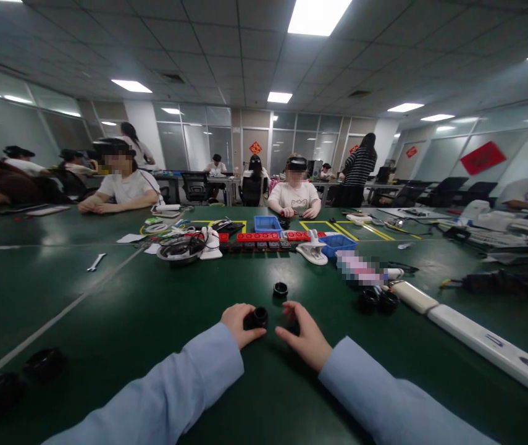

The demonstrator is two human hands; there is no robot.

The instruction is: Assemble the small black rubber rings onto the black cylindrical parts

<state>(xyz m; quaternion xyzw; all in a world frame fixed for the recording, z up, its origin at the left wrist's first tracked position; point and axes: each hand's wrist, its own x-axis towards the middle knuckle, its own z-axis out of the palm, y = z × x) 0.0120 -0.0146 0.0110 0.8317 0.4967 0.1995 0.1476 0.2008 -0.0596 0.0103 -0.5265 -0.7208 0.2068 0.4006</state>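
Note:
My left hand (pixel 241 324) is closed round a small black cylindrical part (pixel 257 317) on the green table (pixel 120 321). My right hand (pixel 306 334) rests on the table just right of that part, fingers curled with their tips hidden; anything under them cannot be seen. A black ring (pixel 280 288) lies a little beyond both hands. Both sleeves are light blue.
Two black rings (pixel 378 300) and white power strips (pixel 481 341) lie to the right. Black round parts (pixel 41 364) sit at the near left. Further off are a wrench (pixel 96 262), red parts (pixel 258 237), blue bins (pixel 267 224) and white clamps (pixel 312 250). Several people sit across the table.

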